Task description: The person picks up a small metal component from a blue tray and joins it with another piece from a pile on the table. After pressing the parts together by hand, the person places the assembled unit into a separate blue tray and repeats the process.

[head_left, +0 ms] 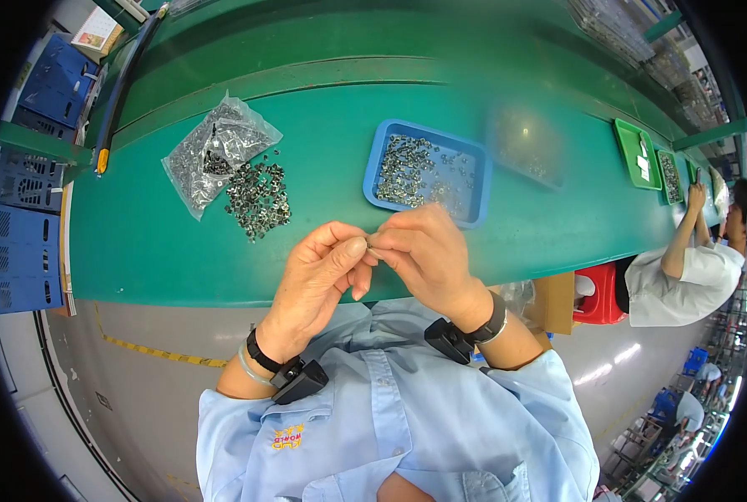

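Note:
My left hand (323, 263) and my right hand (426, 251) meet over the near edge of the green table, thumbs and forefingers pinched together. Between the fingertips sits a tiny part, mostly hidden, too small to name. Just beyond my right hand is a blue tray (483, 180) holding many small shiny metal pieces (403, 170). Past my left hand, a loose heap of small dark and silvery metal pieces (258, 199) lies on the table. Against that heap rests a clear plastic bag (194, 171) full of similar pieces.
Blue crates (26, 259) stand at the left. A green tray (638, 155) lies at the far right, near a co-worker in a white shirt (683, 272). A red stool (599, 294) and a cardboard box (554, 303) are below the table's right side.

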The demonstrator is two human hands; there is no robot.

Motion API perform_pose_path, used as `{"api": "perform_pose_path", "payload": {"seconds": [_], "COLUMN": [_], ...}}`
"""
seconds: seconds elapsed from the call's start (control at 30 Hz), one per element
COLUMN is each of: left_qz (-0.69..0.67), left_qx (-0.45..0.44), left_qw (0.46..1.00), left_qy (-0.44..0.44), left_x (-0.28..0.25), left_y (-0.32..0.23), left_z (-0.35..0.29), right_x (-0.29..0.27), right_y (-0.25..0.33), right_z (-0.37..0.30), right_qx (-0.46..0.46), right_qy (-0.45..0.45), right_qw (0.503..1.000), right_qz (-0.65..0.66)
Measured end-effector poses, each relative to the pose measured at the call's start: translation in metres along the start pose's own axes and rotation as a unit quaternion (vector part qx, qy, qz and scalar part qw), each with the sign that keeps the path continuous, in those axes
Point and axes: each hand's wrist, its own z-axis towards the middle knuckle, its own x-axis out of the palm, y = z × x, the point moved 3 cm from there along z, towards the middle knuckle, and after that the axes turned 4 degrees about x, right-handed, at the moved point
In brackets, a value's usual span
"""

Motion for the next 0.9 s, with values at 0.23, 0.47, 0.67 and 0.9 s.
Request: {"api": "perform_pose_path", "payload": {"seconds": [0.23,0.47,0.67,0.9], "left_qz": [-0.020,-0.042,-0.126,-0.004], "left_qx": [0.006,0.019,0.026,0.026], "left_qw": [1.000,0.999,0.991,1.000], "left_qy": [0.004,0.012,0.041,0.015], "left_x": [-0.001,-0.001,0.004,0.002], "left_y": [0.004,0.007,0.013,0.003], "left_z": [0.002,0.004,0.008,0.008], "right_x": [0.003,0.007,0.008,0.004], "right_y": [0.001,0.000,-0.003,-0.005], "right_z": [-0.004,-0.008,-0.010,-0.006], "right_qx": [0.019,0.054,0.069,0.041], "right_qy": [-0.014,-0.025,-0.028,-0.019], "right_qw": [0.999,0.996,0.993,0.997], "right_qz": [0.022,0.063,0.088,0.063]}}
